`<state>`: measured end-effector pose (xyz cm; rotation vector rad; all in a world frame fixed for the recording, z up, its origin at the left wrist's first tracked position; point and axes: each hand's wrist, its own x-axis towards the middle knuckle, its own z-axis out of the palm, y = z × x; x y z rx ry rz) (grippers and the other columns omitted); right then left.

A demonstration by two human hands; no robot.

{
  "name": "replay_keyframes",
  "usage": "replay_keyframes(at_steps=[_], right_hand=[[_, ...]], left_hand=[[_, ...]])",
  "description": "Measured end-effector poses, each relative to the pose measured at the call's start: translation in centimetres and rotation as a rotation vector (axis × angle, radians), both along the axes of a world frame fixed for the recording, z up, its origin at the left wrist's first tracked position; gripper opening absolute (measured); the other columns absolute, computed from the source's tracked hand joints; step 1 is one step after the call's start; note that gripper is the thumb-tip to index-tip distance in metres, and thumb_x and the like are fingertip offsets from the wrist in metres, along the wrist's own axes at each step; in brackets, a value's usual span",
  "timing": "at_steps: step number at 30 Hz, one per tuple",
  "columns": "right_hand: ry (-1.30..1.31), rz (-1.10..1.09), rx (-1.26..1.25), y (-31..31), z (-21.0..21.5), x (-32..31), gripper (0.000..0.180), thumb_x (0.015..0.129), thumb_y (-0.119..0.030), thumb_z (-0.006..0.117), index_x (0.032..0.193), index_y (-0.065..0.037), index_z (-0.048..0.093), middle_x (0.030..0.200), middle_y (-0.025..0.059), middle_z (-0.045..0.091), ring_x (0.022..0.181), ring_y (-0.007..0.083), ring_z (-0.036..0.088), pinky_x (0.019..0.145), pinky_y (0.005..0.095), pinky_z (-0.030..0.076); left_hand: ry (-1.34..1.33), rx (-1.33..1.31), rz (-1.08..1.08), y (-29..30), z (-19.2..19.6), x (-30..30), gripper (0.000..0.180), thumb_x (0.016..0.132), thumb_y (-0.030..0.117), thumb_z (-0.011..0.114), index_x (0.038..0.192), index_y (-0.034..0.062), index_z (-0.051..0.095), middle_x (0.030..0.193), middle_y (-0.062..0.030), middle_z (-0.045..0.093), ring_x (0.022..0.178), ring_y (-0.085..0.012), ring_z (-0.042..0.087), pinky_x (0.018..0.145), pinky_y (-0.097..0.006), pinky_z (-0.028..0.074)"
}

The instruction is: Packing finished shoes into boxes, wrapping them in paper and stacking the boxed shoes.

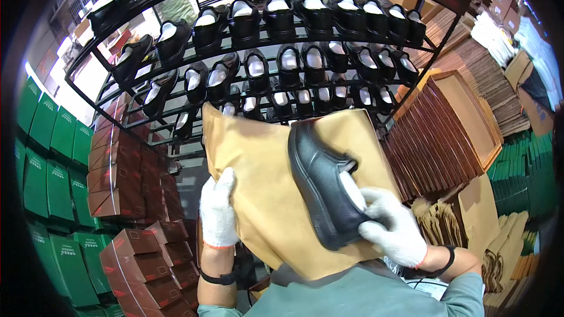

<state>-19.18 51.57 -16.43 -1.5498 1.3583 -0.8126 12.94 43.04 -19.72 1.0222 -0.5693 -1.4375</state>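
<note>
A sheet of brown wrapping paper (258,170) spreads out in front of me, creased and lifted at its far left corner. My left hand (219,208), in a white knitted glove, pinches the paper's left edge with the thumb on top. Over the right part of the paper lies a black shoe (317,185), toe pointing away and its opening turned to the right. White lining shows inside the shoe. My right hand (392,226), also gloved, grips the shoe at the heel, with fingers at the opening's rim. What supports the paper from below is mostly hidden.
Ahead stands a black metal rack (247,47) with several rows of black shoes. Green boxes (50,182) and dark red boxes (141,264) are stacked at the left. Nested brown-red box parts (429,135) and folded brown paper (505,246) stand at the right.
</note>
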Motion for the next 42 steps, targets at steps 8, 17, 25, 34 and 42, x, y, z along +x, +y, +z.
replay_keyframes(at_steps=[8, 17, 25, 34, 42], right_hand=[[0.284, 0.108, -0.477, -10.4, 11.1, 0.6, 0.051, 0.101, -0.012, 0.067, 0.150, 0.003, 0.061, 0.128, 0.0241, 0.077, 0.114, 0.0280, 0.078, 0.099, 0.0399, 0.062], [0.307, -0.371, -1.115, -38.5, 16.8, 21.0, 0.129, 0.082, -0.056, 0.091, 0.179, -0.012, 0.018, 0.169, 0.0315, 0.035, 0.144, 0.0553, 0.053, 0.118, 0.0632, 0.049], [0.450, -0.632, -0.785, -47.6, 19.6, 30.3, 0.079, 0.096, -0.031, 0.083, 0.164, -0.021, 0.044, 0.144, 0.0220, 0.054, 0.121, 0.0444, 0.071, 0.096, 0.0560, 0.065], [-0.170, 0.305, -0.748, -29.4, 21.8, -0.1, 0.072, 0.092, -0.022, 0.076, 0.157, -0.002, 0.057, 0.141, 0.0203, 0.069, 0.129, 0.0252, 0.068, 0.109, 0.0402, 0.057], [0.912, 0.593, -0.453, -18.7, 5.0, -2.7, 0.062, 0.088, -0.035, 0.082, 0.143, -0.006, 0.074, 0.142, 0.0219, 0.070, 0.133, 0.0419, 0.066, 0.115, 0.0501, 0.053]], left_hand=[[-0.135, -0.078, -1.035, -0.3, -9.9, -13.6, 0.114, 0.108, 0.029, 0.068, 0.177, 0.0032, -0.019, 0.161, -0.0325, 0.055, 0.144, -0.0389, 0.063, 0.118, -0.043, 0.051], [-1.237, -1.068, -1.027, 4.7, -12.9, -18.1, 0.024, 0.097, 0.021, 0.067, 0.106, -0.0003, 0.072, 0.092, -0.0204, 0.079, 0.086, -0.0436, 0.078, 0.073, -0.054, 0.061], [-1.182, -1.107, -0.816, 4.0, -6.7, -14.8, 0.026, 0.100, 0.024, 0.070, 0.114, 0.0029, 0.071, 0.105, -0.0160, 0.074, 0.100, -0.0346, 0.075, 0.086, -0.045, 0.059], [-1.089, -1.182, -0.885, 4.6, -6.9, -8.5, 0.050, 0.107, 0.045, 0.068, 0.130, 0.0011, 0.071, 0.115, -0.0147, 0.069, 0.117, -0.0346, 0.065, 0.121, -0.050, 0.047], [-0.907, -1.163, -1.104, 4.4, -4.0, -10.1, 0.041, 0.099, 0.033, 0.081, 0.125, 0.0020, 0.074, 0.111, -0.0156, 0.075, 0.118, -0.0364, 0.069, 0.116, -0.048, 0.051]])
